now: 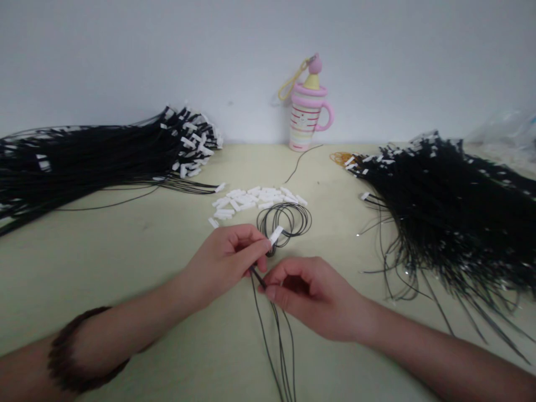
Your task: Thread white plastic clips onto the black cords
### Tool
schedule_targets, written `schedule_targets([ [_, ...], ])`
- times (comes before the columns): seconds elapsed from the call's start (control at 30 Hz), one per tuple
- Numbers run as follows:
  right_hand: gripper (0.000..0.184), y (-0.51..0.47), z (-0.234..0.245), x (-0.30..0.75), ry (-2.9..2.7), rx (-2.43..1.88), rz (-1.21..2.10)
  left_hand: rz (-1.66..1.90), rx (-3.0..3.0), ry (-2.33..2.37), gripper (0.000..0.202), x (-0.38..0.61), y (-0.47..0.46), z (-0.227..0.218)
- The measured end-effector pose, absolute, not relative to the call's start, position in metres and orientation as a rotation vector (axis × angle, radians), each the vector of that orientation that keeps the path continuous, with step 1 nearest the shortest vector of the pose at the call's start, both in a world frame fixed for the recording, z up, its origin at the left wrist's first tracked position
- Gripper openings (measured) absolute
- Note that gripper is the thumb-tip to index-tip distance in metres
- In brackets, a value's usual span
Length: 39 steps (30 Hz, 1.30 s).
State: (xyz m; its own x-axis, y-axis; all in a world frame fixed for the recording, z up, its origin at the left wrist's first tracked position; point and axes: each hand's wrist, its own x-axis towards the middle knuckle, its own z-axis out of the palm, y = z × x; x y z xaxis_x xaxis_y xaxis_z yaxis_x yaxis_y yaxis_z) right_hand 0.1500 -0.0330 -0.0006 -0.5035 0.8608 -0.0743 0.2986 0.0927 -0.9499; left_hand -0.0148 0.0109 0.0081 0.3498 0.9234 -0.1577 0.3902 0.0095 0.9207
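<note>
Between thumb and fingers, my left hand [234,257] pinches a white connector [276,235] at the end of several thin black wires [281,340]. Close by on the right, my right hand [310,296] is closed on the same wires, just below the connector. From there the loose wires hang down toward the front edge of the view. Just beyond the hands lies a loose coil of black wire [299,205], partly hidden by the connector and my left fingers. Behind it spreads a small pile of white connectors [251,198].
A thick bundle of black wires [104,153] with white ends lies on the left. Another large bundle [469,206] fans out on the right, beside yellow-brown rings [342,159]. A pink cup-shaped container [304,120] stands against the wall, with a loose wire [297,163] before it.
</note>
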Motion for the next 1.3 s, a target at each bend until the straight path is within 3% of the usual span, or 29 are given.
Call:
schedule_targets([
  [0.43,0.008,-0.026,-0.005,0.159,-1.869,-1.074,1.435,0.618,1.500,1.215,0.023,-0.014,0.010,0.014],
  [0.73,0.004,-0.017,0.026,0.190,-1.309,-0.725,1.999,0.648,1.271,1.232,0.024,-0.018,0.013,0.010],
  [0.9,0.012,-0.009,0.058,0.230,-1.108,-0.771,1.535,0.625,1.201,1.236,0.022,-0.021,0.015,0.009],
  [1.1,0.054,0.014,0.065,0.249,-1.154,-1.014,0.988,0.614,1.201,1.237,0.022,-0.020,0.015,0.012],
  [1.3,0.019,0.020,0.039,0.239,-1.244,-1.062,0.785,0.657,1.153,1.223,0.018,-0.019,0.015,0.015],
])
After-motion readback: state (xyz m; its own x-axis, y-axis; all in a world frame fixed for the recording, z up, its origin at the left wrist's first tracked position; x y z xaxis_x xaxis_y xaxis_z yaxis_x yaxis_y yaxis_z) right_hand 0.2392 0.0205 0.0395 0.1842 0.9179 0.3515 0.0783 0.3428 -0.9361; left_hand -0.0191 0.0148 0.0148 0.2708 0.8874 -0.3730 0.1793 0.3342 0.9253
